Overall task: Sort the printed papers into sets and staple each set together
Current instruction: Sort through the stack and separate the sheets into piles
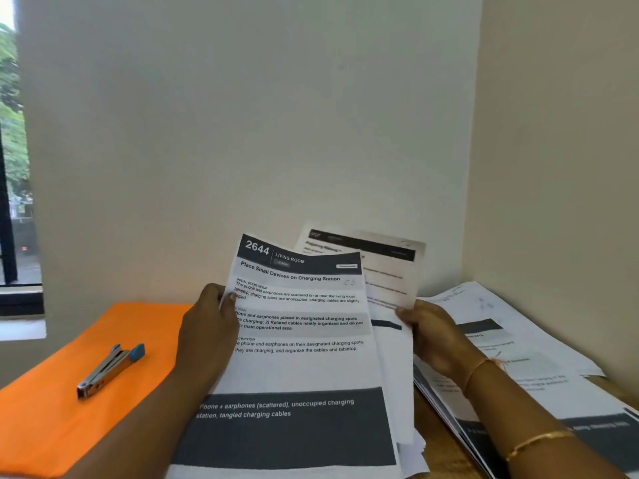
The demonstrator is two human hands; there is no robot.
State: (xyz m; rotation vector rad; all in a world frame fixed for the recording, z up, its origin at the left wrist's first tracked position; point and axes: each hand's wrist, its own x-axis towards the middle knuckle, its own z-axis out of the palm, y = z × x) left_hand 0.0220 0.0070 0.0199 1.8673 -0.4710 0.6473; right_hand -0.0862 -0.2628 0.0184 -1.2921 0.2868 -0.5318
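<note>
My left hand (207, 333) grips the left edge of a printed sheet (301, 340) headed "2644 Living Room", held up in front of me with more sheets behind it. Behind and to the right, my right hand (432, 333) pinches a second printed sheet (387, 264) with a dark header bar, lifted and tilted away. A stack of printed papers (518, 368) lies spread on the table at the right, under my right forearm. A silver stapler (109, 369) with blue ends lies untouched on the orange cloth (52, 426) at the left.
The table stands in a corner, with a white wall ahead and a beige wall at the right. A window (14, 167) is at the far left. Bare wooden tabletop (439, 444) shows between the held sheets and the right stack.
</note>
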